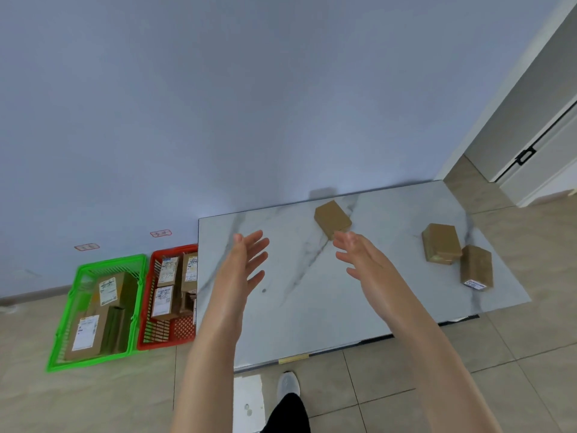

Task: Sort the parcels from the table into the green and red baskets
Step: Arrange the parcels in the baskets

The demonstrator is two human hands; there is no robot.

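Right hand [363,259] hovers just short of the parcel [332,218], left hand [245,264] alongside.

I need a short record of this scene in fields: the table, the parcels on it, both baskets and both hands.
table: marbled white top, three brown parcels on it
back parcel: near the far edge, just beyond the right hand
right parcels: plain parcel and labelled parcel, close together near the right edge
green basket: on the floor, holds parcels
red basket: between green basket and table, holds parcels
left hand: open, empty
right hand: open, empty
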